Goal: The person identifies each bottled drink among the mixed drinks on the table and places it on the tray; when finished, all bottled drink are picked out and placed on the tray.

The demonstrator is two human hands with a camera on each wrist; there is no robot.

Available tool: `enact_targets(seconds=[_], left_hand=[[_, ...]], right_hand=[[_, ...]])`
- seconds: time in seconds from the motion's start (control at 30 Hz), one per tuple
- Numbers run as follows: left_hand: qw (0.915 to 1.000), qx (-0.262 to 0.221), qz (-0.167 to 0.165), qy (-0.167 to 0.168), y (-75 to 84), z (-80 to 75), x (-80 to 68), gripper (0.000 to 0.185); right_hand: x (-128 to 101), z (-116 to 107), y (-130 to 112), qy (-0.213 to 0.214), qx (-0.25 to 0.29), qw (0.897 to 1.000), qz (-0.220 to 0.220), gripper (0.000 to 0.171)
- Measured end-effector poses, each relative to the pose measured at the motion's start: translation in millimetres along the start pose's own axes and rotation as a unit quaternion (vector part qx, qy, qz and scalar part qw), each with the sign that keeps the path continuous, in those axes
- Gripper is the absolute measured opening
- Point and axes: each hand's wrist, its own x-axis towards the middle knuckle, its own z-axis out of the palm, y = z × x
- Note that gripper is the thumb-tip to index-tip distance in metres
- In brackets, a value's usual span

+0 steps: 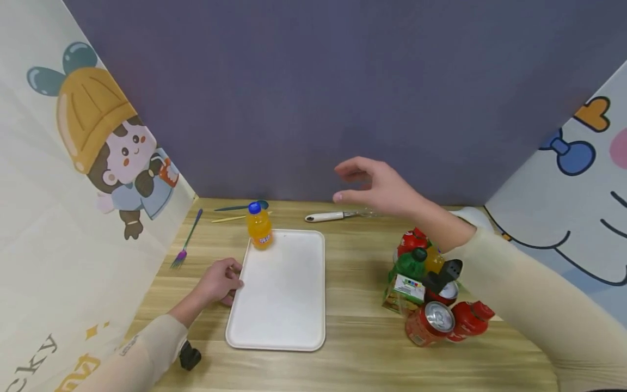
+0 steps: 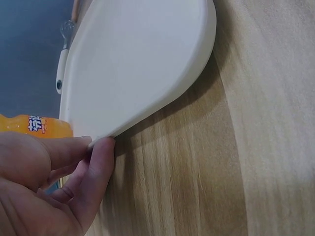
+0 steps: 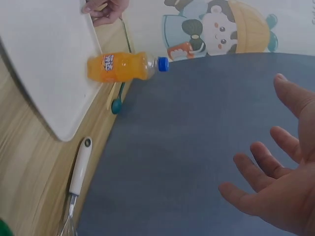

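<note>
A white rectangular tray point(image 1: 281, 294) lies on the wooden table. My left hand point(image 1: 220, 281) pinches its left edge between thumb and fingers, seen close up in the left wrist view, where the tray's rim point(image 2: 162, 101) runs off from the fingertips. On the tray's far left corner an orange soda bottle point(image 1: 259, 228) with a blue cap stands upright. My right hand point(image 1: 374, 185) is in the air beyond the tray's far right corner, holding nothing. Its fingers point(image 3: 253, 172) are spread and slightly bent in the right wrist view.
Under my right forearm stand several drinks and packs, among them a red can point(image 1: 428, 324), a green-capped bottle point(image 1: 411, 265) and a small box point(image 1: 405, 294). Behind the tray lie a whisk point(image 1: 325, 216) and a dark teal spoon point(image 1: 240, 207). A fork point(image 1: 187, 239) lies far left.
</note>
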Motion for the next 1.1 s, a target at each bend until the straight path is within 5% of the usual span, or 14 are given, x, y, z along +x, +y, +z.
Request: enact_targets(seconds=[0.43,1.1], left_hand=[[1.0000,-0.002,0.005,0.001,-1.9,-3.0,-3.5,0.035],[0.9998,-0.014,0.010,0.004,-4.1,-1.3,-0.3,0.038]], right_hand=[[-42,-31,26,0.026,0.011,0.999,0.045,0.056],[-114,-62,80,0.084,-0.059,0.988,0.112,0.057]])
